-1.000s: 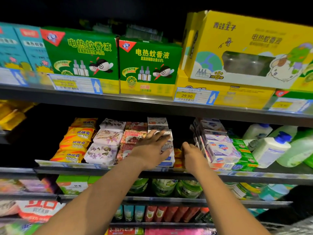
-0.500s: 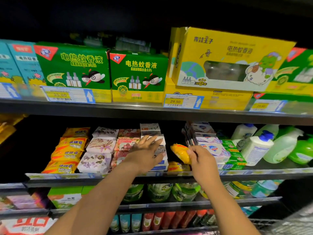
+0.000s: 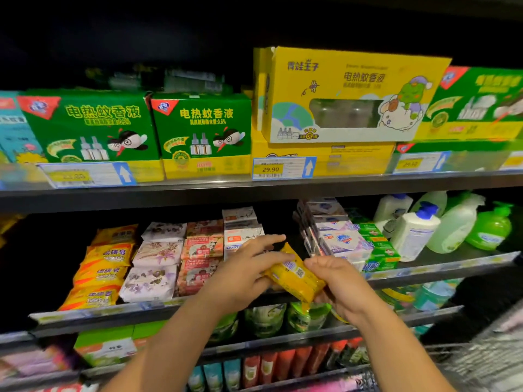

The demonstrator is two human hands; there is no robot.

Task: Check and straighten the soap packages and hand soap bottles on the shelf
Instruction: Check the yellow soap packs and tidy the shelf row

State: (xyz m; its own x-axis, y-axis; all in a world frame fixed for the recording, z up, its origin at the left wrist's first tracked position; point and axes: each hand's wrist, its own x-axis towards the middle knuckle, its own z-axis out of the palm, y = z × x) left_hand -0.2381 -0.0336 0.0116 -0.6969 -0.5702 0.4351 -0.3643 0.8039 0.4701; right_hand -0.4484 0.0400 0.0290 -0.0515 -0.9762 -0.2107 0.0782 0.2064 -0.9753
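A yellow soap package is held in front of the middle shelf, tilted down to the right. My left hand grips its left end and my right hand grips its right end. On the shelf behind stand stacks of soap: yellow packs at the left, white floral packs, pink packs, white boxes and white and green boxed soaps. Hand soap bottles stand at the right, white ones and a green one.
The upper shelf carries green boxes and a yellow box of mosquito liquid, with price tags on its edge. Lower shelves hold green refill pouches and small bottles. A wire cart shows at the lower right.
My right hand drew the yellow soap package out from the gap between the stacks. My left hand left the white boxes and took hold of the package's other end.
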